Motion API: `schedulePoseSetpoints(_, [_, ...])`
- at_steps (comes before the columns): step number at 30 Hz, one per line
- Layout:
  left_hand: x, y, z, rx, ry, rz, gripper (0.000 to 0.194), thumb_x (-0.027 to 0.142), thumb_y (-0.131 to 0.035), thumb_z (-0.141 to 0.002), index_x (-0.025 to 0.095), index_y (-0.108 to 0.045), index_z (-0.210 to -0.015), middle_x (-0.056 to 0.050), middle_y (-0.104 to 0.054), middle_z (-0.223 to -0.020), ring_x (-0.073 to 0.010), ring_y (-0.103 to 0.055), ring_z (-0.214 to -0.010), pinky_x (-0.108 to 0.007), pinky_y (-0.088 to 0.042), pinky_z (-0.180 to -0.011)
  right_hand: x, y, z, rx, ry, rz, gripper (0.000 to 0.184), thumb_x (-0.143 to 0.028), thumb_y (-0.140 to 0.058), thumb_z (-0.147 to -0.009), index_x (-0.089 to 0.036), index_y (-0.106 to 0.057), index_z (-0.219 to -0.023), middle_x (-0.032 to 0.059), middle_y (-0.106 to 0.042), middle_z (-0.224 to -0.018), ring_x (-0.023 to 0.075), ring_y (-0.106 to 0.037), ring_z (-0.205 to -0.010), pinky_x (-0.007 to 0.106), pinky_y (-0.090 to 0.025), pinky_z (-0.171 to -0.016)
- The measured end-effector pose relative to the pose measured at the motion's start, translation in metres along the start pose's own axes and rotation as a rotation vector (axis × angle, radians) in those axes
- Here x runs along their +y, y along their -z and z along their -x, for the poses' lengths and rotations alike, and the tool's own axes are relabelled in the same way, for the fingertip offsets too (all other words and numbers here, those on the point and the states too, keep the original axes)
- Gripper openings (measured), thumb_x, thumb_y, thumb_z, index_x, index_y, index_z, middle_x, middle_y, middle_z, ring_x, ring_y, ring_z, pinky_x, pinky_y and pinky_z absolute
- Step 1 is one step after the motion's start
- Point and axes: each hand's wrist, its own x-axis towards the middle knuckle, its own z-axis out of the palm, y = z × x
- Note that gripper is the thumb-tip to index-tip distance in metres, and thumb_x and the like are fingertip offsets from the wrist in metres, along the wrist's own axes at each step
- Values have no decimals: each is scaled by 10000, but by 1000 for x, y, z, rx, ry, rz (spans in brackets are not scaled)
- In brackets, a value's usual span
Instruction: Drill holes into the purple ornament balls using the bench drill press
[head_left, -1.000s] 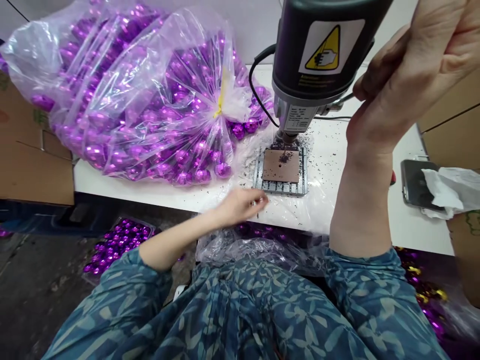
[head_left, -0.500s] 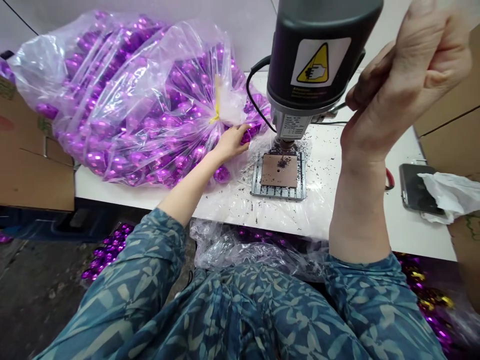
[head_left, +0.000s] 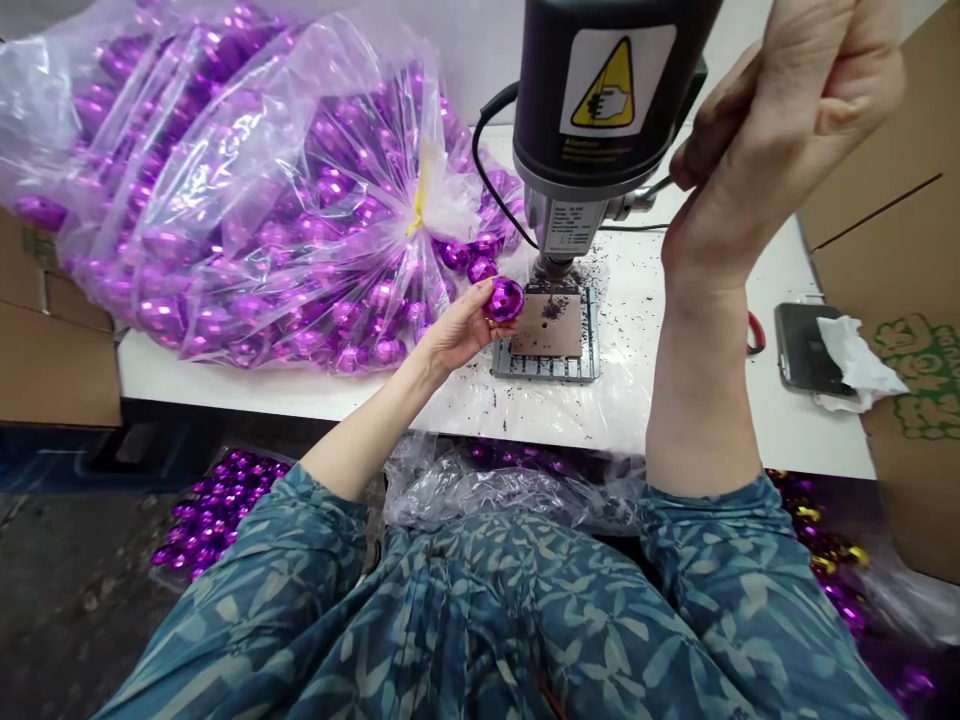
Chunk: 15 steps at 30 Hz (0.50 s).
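My left hand (head_left: 466, 328) is closed on a shiny purple faceted ball (head_left: 504, 300), held at the left edge of the drill press's metal base (head_left: 546, 369). A brown square plate (head_left: 559, 340) with a small hole lies on that base, strewn with dark shavings. Above it stands the black drill press (head_left: 600, 110) with a yellow hand-warning sticker. At the upper right, my right hand (head_left: 795, 130) is wrapped round the drill press's lever (head_left: 658, 187); most of the lever is hidden by the fingers. Several more purple balls (head_left: 482, 268) lie behind the left hand.
A big clear bag (head_left: 247, 200) of purple balls, tied with a yellow tie, fills the table's left side. On the right lie a dark phone (head_left: 806, 348), crumpled tissue (head_left: 859, 362) and a red-handled thing (head_left: 756, 335). Cardboard boxes (head_left: 892, 220) flank the table. A black cable (head_left: 480, 170) hangs beside the drill.
My left hand has picked up a purple ball from behind and brought it forward toward the drill base. My right hand stays on the lever. The whole view has shifted slightly.
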Motion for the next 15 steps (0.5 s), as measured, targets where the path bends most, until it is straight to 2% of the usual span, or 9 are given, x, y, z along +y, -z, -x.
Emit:
schedulePoseSetpoints(2, [-6, -3, 1, -12, 23, 19, 643, 818, -661, -841, 239, -670, -1119, -140, -769, -1151, -283, -770, -1052, -432, -654, -811, 1, -2, 1, 25, 18, -13, 516, -635, -636, -656, -214, -339, -649, -91, -248, -451, 11, -232, -374, 243, -172, -433])
schedulePoseSetpoints(3, [-9, -4, 1, -8, 24, 31, 661, 826, -700, -802, 239, -662, -1102, -133, -770, -1147, -273, -772, -1047, -409, -652, -800, 1, -3, 1, 35, 28, -24, 517, -638, -632, -645, -212, -340, -654, -92, -242, -454, 10, -231, -371, 242, -174, -427])
schedulePoseSetpoints(4, [-11, -4, 2, 1, 17, 43, 666, 803, -770, -752, 241, -649, -1090, -118, -771, -1144, -257, -774, -1034, -384, -650, -797, 2, -4, 2, 47, 34, -29, 496, -604, -637, -692, -211, -337, -655, -94, -231, -452, 8, -223, -367, 238, -171, -421])
schedulePoseSetpoints(6, [-13, -4, 3, 18, -6, 56, 692, 676, -922, -648, 257, -615, -1105, -79, -773, -1138, -219, -777, -1002, -353, -648, -817, 1, -6, 2, 66, 18, -17, 418, -427, -611, -870, -211, -324, -657, -97, -208, -449, 0, -211, -363, 215, -170, -416])
schedulePoseSetpoints(7, [-14, -4, 3, 28, -14, 55, 709, 614, -960, -622, 266, -603, -1127, -65, -775, -1137, -207, -778, -990, -353, -650, -832, 1, -6, 1, 67, -5, -2, 389, -313, -563, -938, -213, -313, -657, -98, -206, -447, -2, -217, -363, 201, -178, -418])
schedulePoseSetpoints(9, [-15, -4, 4, 57, -24, 44, 702, 549, -970, -628, 276, -597, -1157, -54, -781, -1145, -201, -778, -979, -372, -655, -850, -1, -6, 0, 72, -40, 0, 371, -157, -458, -980, -222, -287, -657, -103, -208, -433, -3, -228, -358, 189, -182, -422])
schedulePoseSetpoints(15, [-32, -10, -6, 208, -74, -20, 600, 607, -925, -686, 238, -599, -1030, -38, -795, -982, -159, -765, -869, -325, -626, -831, -3, 0, 1, 40, -60, -36, 328, -180, -425, -983, -225, -295, -685, -112, -258, -439, -7, -264, -372, 183, -170, -442])
